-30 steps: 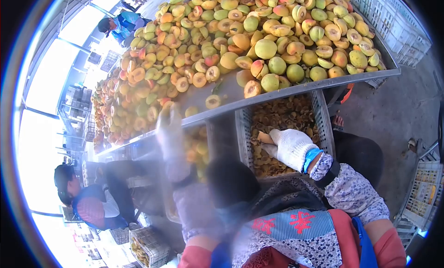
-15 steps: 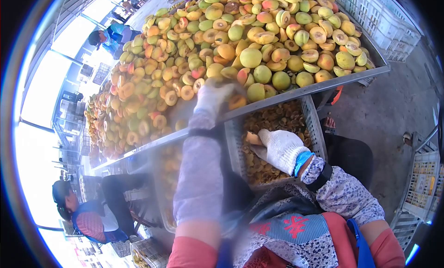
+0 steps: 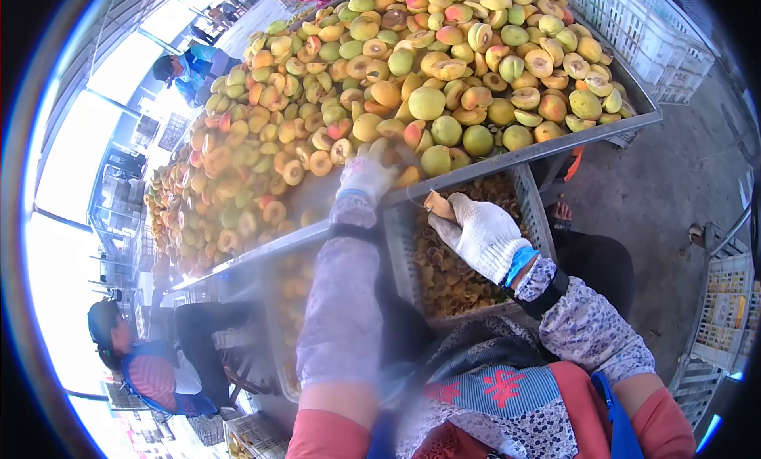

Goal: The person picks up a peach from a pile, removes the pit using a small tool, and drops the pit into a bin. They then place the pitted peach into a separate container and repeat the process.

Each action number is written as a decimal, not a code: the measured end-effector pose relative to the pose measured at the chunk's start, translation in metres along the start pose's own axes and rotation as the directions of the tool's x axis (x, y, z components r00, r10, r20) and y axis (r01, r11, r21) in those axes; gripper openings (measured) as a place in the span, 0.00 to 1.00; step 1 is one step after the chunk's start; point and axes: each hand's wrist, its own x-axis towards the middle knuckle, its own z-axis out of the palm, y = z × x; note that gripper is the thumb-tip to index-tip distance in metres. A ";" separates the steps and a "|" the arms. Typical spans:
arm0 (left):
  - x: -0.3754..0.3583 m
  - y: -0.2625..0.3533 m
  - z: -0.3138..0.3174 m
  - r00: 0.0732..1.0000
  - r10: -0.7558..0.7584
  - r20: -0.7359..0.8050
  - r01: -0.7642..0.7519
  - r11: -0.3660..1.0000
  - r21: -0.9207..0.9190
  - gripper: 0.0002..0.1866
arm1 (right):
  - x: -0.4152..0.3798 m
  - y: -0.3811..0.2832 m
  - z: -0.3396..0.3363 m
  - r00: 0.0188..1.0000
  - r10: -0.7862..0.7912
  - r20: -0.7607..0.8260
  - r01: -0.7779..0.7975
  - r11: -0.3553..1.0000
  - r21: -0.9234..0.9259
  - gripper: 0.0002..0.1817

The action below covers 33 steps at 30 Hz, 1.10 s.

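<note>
My right hand [image 3: 485,235], in a white knit glove, is closed around the light wooden handle of a small pitting tool [image 3: 441,206]. A thin curved metal loop juts from its front, close to the tray's edge. My left hand [image 3: 368,174], also gloved, reaches over the rim into the heap of peaches [image 3: 349,86]. A blurred patch smears its fingers, so I cannot tell whether they hold a fruit. An orange peach piece [image 3: 409,176] lies right beside them. Whole and halved peaches, green to orange, fill the metal tray [image 3: 555,147].
Below the rim stands a crate [image 3: 541,213] of brown peach stones [image 3: 456,273], with another container of fruit to its left. A seated person [image 3: 158,372] is at lower left, another person [image 3: 194,66] farther back. White crates [image 3: 646,39] stand at upper right.
My right hand has risen from over the stones toward the tray's rim, bringing the pitting tool's loop into view. My left hand stays at the peaches, its fingers slightly shifted.
</note>
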 end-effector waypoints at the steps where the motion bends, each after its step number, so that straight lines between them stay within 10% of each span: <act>1: 0.003 0.005 -0.007 0.999 -0.015 0.050 0.015 1.000 0.003 0.27 | -0.001 0.000 0.000 1.000 -0.001 -0.002 0.002 1.000 0.027 0.17; 4: 0.009 0.005 -0.022 0.983 -0.084 0.162 0.097 0.992 -0.075 0.23 | 0.001 0.002 -0.001 1.000 0.006 -0.003 -0.006 0.999 0.037 0.18; 6: 0.005 -0.006 -0.020 0.959 -0.188 0.213 0.284 0.640 -0.714 0.22 | 0.003 0.004 0.000 0.999 0.006 -0.033 -0.004 0.998 0.059 0.15; 8: -0.026 0.009 -0.038 0.949 -0.254 0.185 0.278 0.408 -0.870 0.21 | 0.004 0.001 -0.001 0.998 0.009 -0.059 -0.004 0.997 0.080 0.13; 10: -0.053 0.014 -0.037 0.986 0.107 0.125 0.159 -0.422 -0.893 0.22 | 0.006 -0.008 -0.004 0.998 -0.020 -0.064 0.033 0.977 0.210 0.13; 11: -0.062 0.020 -0.036 0.987 0.103 0.126 0.158 -0.423 -0.892 0.22 | 0.006 -0.010 -0.002 0.998 -0.021 -0.060 0.033 0.977 0.210 0.13; 13: -0.078 0.040 -0.029 0.985 -0.007 -0.172 -0.162 0.297 -0.941 0.23 | 0.004 -0.011 0.004 0.999 -0.015 -0.038 0.022 0.980 0.200 0.14; 14: -0.084 0.053 -0.030 0.986 -0.008 -0.169 -0.159 0.295 -0.942 0.23 | 0.003 -0.013 0.005 0.999 -0.013 -0.035 0.019 0.980 0.199 0.14; 16: -0.095 0.072 -0.036 0.977 -0.151 0.153 0.050 -0.532 -0.845 0.22 | 0.003 -0.017 0.004 0.999 0.035 0.036 -0.041 0.978 0.203 0.14; 18: -0.097 0.061 -0.025 0.998 -0.002 0.067 0.057 -0.496 -0.866 0.24 | 0.001 -0.017 0.004 0.999 0.026 0.048 -0.035 0.980 0.194 0.14; 33: -0.113 0.067 -0.020 0.940 -0.265 0.216 0.118 -0.344 -0.932 0.22 | -0.013 -0.023 0.015 0.975 0.040 0.219 -0.097 0.961 0.258 0.16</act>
